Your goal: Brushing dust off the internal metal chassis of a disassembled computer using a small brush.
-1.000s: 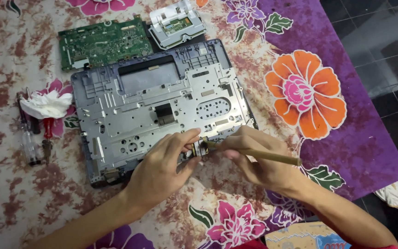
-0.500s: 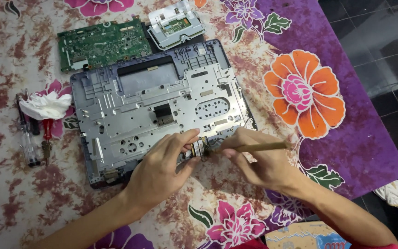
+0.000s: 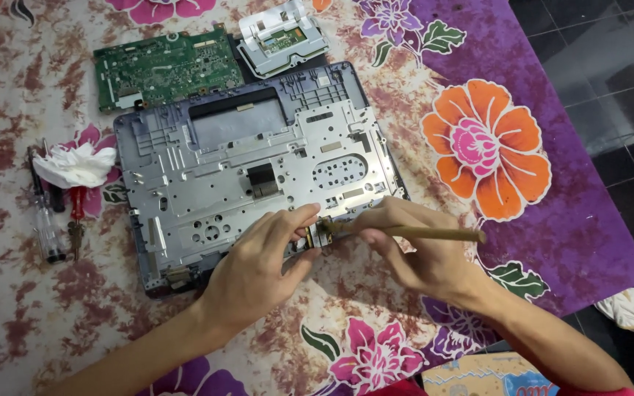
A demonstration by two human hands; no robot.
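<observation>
While the stripped laptop chassis (image 3: 251, 165) lies inner side up on a flowered cloth (image 3: 522, 147), a person bends over its near edge, both hands meeting at a small metal hinge (image 3: 319, 236) at the frame's lower right corner. The left hand (image 3: 258, 268) has thumb and forefinger pinched together on the hinge, apparently to steady the part, with the wrist resting on the cloth for support. The right hand (image 3: 420, 253) has its fingers closed around a slim brown brush (image 3: 412, 233), held like a pen and nearly level, its tip touching the hinge between the left fingertips. The grip low on the handle suggests fine, controlled strokes. Removed parts sit well apart at the far side, out of the working area: a green circuit board (image 3: 166, 66) and, just beside it, a white touchpad tray (image 3: 282, 37). To the left of the chassis lie screwdrivers (image 3: 56, 216), partly covered by a crumpled white tissue (image 3: 75, 165), within reach of the left arm.
</observation>
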